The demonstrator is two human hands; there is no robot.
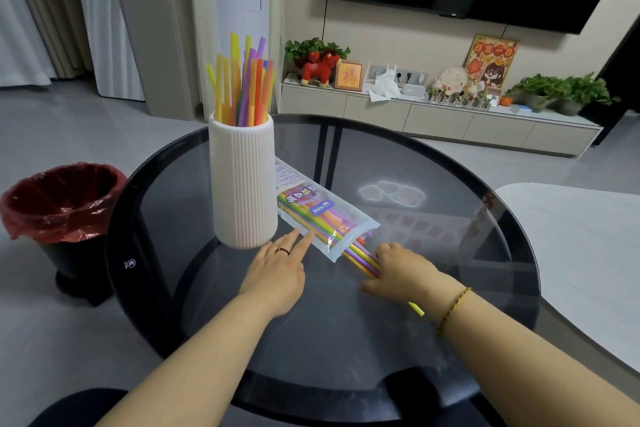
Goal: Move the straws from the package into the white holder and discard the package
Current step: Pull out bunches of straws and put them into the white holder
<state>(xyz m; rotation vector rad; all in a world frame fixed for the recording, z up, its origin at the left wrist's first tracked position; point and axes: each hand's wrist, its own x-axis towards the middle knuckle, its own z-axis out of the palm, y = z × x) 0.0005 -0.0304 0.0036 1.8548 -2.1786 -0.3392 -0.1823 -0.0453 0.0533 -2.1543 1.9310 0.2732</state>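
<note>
A clear plastic straw package [313, 208] lies flat on the round dark glass table [398, 305], its open end toward me. Coloured straws [362, 258] stick out of that open end. My right hand [401, 270] is closed over those straws, and one yellow tip [416, 308] shows below the hand. My left hand [277, 270] lies flat with fingers spread, its fingertips touching the package's near left edge. The ribbed white holder [242, 184] stands upright just left of the package and holds several coloured straws [244, 87].
A black bin with a red liner [60, 204] stands on the floor to the left of the table. A pale table surface [588, 253] sits at the right. A low cabinet with plants and ornaments [433, 114] runs along the far wall.
</note>
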